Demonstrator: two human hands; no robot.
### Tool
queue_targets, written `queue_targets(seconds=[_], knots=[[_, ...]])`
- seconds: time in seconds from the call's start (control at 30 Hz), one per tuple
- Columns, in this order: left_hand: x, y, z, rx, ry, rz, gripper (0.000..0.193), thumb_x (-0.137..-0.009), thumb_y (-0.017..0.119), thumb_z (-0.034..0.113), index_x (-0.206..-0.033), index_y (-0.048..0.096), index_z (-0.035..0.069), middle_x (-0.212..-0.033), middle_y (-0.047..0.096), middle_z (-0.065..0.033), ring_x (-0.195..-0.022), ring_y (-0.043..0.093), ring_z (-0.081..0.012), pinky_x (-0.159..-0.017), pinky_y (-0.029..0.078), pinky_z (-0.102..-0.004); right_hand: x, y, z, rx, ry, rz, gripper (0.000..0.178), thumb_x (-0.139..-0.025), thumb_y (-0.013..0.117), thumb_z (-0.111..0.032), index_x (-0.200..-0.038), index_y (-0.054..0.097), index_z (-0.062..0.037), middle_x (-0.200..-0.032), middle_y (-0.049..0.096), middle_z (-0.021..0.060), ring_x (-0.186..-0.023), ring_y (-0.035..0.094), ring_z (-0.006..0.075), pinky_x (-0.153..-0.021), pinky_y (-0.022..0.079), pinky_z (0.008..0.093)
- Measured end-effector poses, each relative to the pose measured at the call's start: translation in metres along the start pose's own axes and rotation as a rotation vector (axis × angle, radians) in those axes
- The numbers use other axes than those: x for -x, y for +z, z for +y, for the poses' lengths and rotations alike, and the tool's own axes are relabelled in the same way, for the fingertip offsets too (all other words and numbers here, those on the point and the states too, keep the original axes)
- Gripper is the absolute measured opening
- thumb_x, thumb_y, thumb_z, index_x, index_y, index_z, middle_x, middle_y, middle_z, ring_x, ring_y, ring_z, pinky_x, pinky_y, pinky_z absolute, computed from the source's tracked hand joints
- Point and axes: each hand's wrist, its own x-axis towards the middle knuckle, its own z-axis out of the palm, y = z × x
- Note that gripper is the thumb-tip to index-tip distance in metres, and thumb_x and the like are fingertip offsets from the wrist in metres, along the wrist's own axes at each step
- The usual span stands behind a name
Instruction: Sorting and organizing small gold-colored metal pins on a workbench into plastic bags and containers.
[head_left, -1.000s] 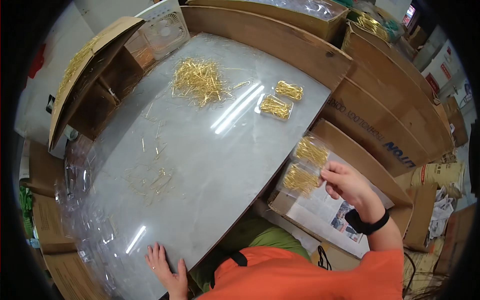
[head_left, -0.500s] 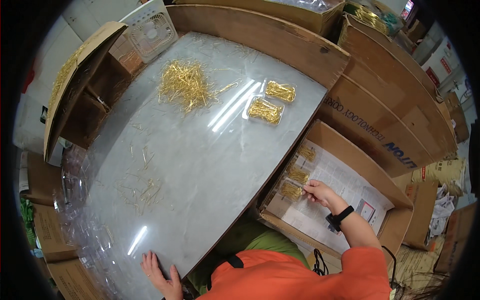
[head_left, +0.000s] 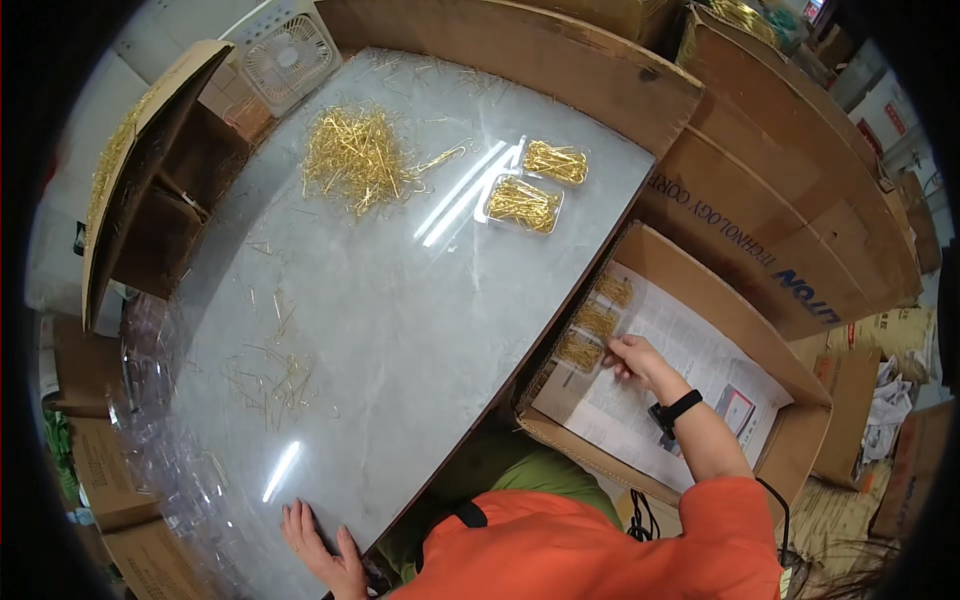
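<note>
Inside an open cardboard box at my right, my right hand point(head_left: 637, 362) has its thumb and fingers closed at the right edge of a clear plastic box of gold hooks point(head_left: 578, 350). Two similar filled boxes, a middle one point(head_left: 597, 319) and a far one point(head_left: 614, 291), line up beyond it along the left wall. My left hand point(head_left: 325, 552) lies with fingers spread on the grey table's near edge, holding nothing. On the table point(head_left: 400, 330), two more clear boxes of gold hooks point(head_left: 523, 204) stand at the far right, by a heap of loose gold hooks point(head_left: 355, 155).
Newspaper point(head_left: 690, 370) lines the cardboard box point(head_left: 590, 462). Scattered hooks point(head_left: 270, 385) lie at the table's left, beside a pile of empty clear plastic boxes point(head_left: 175, 460). A white fan point(head_left: 290, 60) and a cardboard bin point(head_left: 160, 180) stand at the far left. Cardboard walls the table's far side.
My right hand has moved slightly farther away, and the nearest and middle plastic boxes have shifted closer to the far one. My left hand stays in place; the whole view has tilted a little.
</note>
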Motion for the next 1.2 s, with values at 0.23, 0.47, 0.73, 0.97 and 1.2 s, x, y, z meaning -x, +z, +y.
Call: queue_targets(seconds=[0.23, 0.47, 0.73, 0.97, 1.2], knots=[[0.001, 0.001, 0.004, 0.055, -0.038, 0.008, 0.056, -0.096, 0.058, 0.020, -0.145, 0.045, -0.004, -0.152, 0.045, -0.0202, -0.145, 0.034, -0.0405, -0.119, 0.025, -0.0502, 0.037, -0.011, -0.010, 0.090, 0.003, -0.030, 0.023, -0.102, 0.062, -0.026, -0.090, 0.064, -0.0061, -0.079, 0.069, 0.0022, -0.055, 0.053, 0.0069, -0.043, 0.039, 0.0229], [0.001, -0.001, 0.001, 0.003, -0.007, 0.007, 0.058, -0.094, 0.060, 0.023, -0.143, 0.046, -0.004, -0.149, 0.046, -0.0214, -0.145, 0.034, -0.0418, -0.119, 0.024, -0.0525, 0.094, 0.006, -0.116, -0.045, -0.341, -0.100, 0.018, -0.099, 0.065, -0.021, -0.100, 0.067, -0.0027, -0.082, 0.069, 0.0024, -0.058, 0.056, 0.0050, -0.046, 0.044, 0.0210], [0.004, 0.002, -0.006, -0.011, 0.008, 0.043, 0.058, -0.092, 0.061, 0.026, -0.140, 0.049, -0.004, -0.147, 0.049, -0.0219, -0.142, 0.037, -0.0437, -0.120, 0.021, -0.0567, 0.111, 0.052, -0.232, 0.079, -0.533, -0.021, 0.025, -0.099, 0.064, -0.020, -0.103, 0.066, 0.0045, -0.085, 0.067, 0.0073, -0.067, 0.064, 0.0124, -0.056, 0.056, 0.0255], [0.004, 0.002, -0.005, -0.021, 0.010, 0.043, 0.058, -0.093, 0.060, 0.028, -0.141, 0.049, -0.004, -0.147, 0.049, -0.0216, -0.142, 0.037, -0.0441, -0.120, 0.020, -0.0582, 0.094, 0.077, -0.248, 0.020, -0.470, -0.068, 0.028, -0.101, 0.063, -0.021, -0.102, 0.065, 0.0068, -0.086, 0.066, 0.0073, -0.070, 0.066, 0.0128, -0.059, 0.059, 0.0254], [0.005, 0.001, -0.005, -0.031, 0.034, 0.050, 0.056, -0.094, 0.060, 0.026, -0.141, 0.049, -0.004, -0.148, 0.049, -0.0206, -0.143, 0.037, -0.0426, -0.120, 0.021, -0.0580, 0.093, 0.084, -0.251, 0.028, -0.442, -0.095, 0.022, -0.101, 0.062, -0.016, -0.105, 0.065, 0.0047, -0.087, 0.068, 0.0067, -0.071, 0.067, 0.0117, -0.059, 0.059, 0.0242]])
